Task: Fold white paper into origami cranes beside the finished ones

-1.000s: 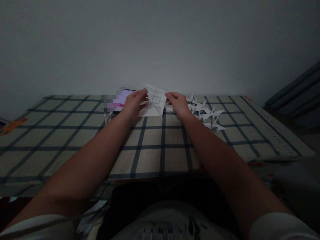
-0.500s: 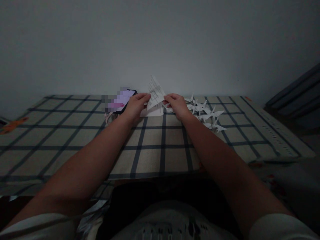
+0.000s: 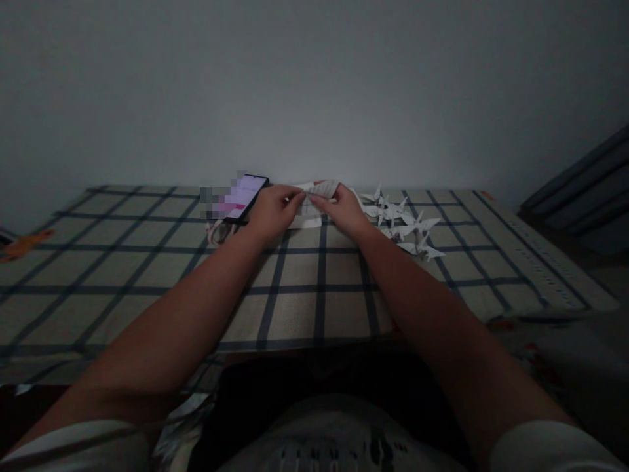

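Observation:
A printed sheet of paper (image 3: 324, 190) is held between both hands, bent over near the far side of the table. My left hand (image 3: 276, 208) pinches it with thumb and forefinger at its left part. From the right, my right hand (image 3: 344, 208) grips it, thumb tip close to the left thumb, with a flap of paper over its fingers. Another white paper (image 3: 305, 223) lies flat on the cloth beneath the hands. Several folded paper cranes (image 3: 415, 233) sit just right of my right hand.
A phone (image 3: 248, 196) with a lit screen leans left of my left hand, a pale cord (image 3: 216, 233) by its lower edge. The checked tablecloth (image 3: 295, 314) covers the table, which meets a plain wall (image 3: 314, 85). An orange object (image 3: 27, 246) lies at the far left.
The paper stood up as a pointed shape between the hands; now it is lower and folded over. Both hands have come closer together, thumbs nearly meeting.

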The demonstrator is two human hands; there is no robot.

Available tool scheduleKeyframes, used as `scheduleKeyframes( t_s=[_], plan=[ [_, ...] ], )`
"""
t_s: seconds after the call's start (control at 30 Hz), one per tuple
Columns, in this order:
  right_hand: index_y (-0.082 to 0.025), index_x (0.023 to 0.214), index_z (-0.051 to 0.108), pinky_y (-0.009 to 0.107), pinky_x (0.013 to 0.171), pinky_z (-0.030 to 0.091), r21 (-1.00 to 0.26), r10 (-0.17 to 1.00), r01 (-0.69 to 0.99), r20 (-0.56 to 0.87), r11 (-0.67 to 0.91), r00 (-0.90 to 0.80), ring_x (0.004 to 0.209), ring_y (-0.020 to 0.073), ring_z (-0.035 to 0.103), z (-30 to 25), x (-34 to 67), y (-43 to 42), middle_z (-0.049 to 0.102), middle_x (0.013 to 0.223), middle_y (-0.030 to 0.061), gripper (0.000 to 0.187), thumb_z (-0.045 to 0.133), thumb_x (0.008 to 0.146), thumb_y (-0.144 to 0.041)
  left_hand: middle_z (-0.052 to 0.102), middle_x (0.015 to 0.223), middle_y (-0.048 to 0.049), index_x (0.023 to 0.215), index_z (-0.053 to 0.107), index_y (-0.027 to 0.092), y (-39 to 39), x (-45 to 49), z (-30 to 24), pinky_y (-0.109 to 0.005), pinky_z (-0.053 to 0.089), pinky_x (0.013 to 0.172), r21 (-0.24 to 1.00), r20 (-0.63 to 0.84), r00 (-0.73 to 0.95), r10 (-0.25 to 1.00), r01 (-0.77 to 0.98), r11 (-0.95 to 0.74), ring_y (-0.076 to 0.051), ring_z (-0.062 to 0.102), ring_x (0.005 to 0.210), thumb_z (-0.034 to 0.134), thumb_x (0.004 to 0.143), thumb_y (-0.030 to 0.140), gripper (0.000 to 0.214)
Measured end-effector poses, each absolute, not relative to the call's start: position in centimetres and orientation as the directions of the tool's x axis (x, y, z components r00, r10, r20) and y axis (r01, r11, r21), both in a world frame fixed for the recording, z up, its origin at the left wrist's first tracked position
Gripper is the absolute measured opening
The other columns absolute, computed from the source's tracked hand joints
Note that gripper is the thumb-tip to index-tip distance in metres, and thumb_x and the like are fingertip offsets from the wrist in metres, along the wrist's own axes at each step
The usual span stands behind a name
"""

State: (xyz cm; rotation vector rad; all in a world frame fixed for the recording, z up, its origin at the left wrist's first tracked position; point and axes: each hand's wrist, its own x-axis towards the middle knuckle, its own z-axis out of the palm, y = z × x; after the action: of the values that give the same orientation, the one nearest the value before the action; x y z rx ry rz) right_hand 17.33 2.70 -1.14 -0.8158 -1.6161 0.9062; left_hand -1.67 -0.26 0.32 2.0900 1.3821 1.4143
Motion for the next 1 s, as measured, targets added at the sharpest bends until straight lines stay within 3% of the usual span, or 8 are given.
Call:
scheduleKeyframes(
  t_s=[0.17, 0.33, 0.53, 0.7, 0.83, 1.0],
  plan=[
    [-0.017, 0.089, 0.070, 0.033, 0.081, 0.055, -0.912, 0.900, 0.008, 0.403, 0.410, -0.165, 0.085, 0.0173, 0.068, -1.5, 17.4, 3.0, 0.075, 0.092, 0.0057, 0.029, 0.073, 0.079, -0.044, 0.074, 0.082, -0.0047, 0.090, 0.081, 0.021, -0.1, -1.6, 0.2, -0.031, 0.044, 0.076, 0.685, 0.506, 0.130, 0.852, 0.540, -0.489, -0.021, 0.062, 0.077, 0.066, 0.085, 0.047, 0.030],
    [-0.017, 0.094, 0.070, 0.034, 0.081, 0.057, -0.935, 0.934, -0.102, 0.348, 0.339, -0.079, 0.085, 0.0175, 0.071, -1.9, 17.6, 3.8, 0.077, 0.098, 0.0074, 0.029, 0.076, 0.076, -0.039, 0.073, 0.073, -0.0048, 0.089, 0.081, 0.018, 0.7, -2.4, 0.4, -0.028, 0.043, 0.062, 0.806, 0.417, 0.090, 0.904, 0.423, -0.414, -0.016, 0.060, 0.062, 0.073, 0.080, 0.050, 0.035],
    [-0.017, 0.098, 0.070, 0.035, 0.082, 0.058, -0.946, 0.954, -0.170, 0.290, 0.275, -0.072, 0.085, 0.0180, 0.072, -1.9, 17.2, 3.8, 0.077, 0.101, 0.0091, 0.028, 0.076, 0.078, -0.036, 0.067, 0.062, -0.0041, 0.089, 0.080, 0.014, 1.1, -3.0, 0.8, -0.026, 0.043, 0.054, 0.820, 0.423, 0.054, 0.905, 0.402, -0.408, -0.012, 0.054, 0.052, 0.074, 0.080, 0.047, 0.035],
    [-0.018, 0.094, 0.070, 0.035, 0.081, 0.059, -0.936, 0.956, -0.221, 0.290, 0.275, -0.041, 0.084, 0.0187, 0.072, -1.9, 17.1, 3.8, 0.076, 0.097, 0.0070, 0.027, 0.076, 0.077, -0.039, 0.070, 0.077, -0.0046, 0.111, 0.076, 0.016, 1.2, -2.6, 0.5, -0.027, 0.051, 0.063, 0.843, 0.463, 0.021, 0.886, 0.298, -0.448, -0.013, 0.059, 0.059, 0.071, 0.082, 0.052, 0.046],
    [-0.019, 0.090, 0.069, 0.035, 0.080, 0.059, -0.915, 0.953, -0.280, 0.303, 0.292, 0.002, 0.083, 0.0184, 0.072, -2.2, 16.9, 4.2, 0.076, 0.095, 0.0055, 0.027, 0.077, 0.076, -0.041, 0.070, 0.081, -0.0047, 0.131, 0.065, 0.023, 1.8, -2.1, -0.5, -0.028, 0.055, 0.067, 0.903, 0.428, -0.023, 0.903, 0.040, -0.427, -0.014, 0.065, 0.065, 0.069, 0.082, 0.061, 0.062],
    [-0.019, 0.091, 0.069, 0.034, 0.084, 0.059, -0.885, 0.957, -0.392, 0.287, 0.253, -0.029, 0.083, 0.0171, 0.072, -1.8, 16.2, 3.4, 0.076, 0.096, 0.0051, 0.028, 0.078, 0.075, -0.041, 0.073, 0.112, -0.0104, 0.118, 0.068, 0.022, 1.0, -0.6, -1.2, -0.034, 0.057, 0.083, 0.957, 0.262, 0.082, 0.962, -0.147, -0.248, -0.021, 0.070, 0.096, 0.082, 0.071, 0.054, 0.059]
  ],
)
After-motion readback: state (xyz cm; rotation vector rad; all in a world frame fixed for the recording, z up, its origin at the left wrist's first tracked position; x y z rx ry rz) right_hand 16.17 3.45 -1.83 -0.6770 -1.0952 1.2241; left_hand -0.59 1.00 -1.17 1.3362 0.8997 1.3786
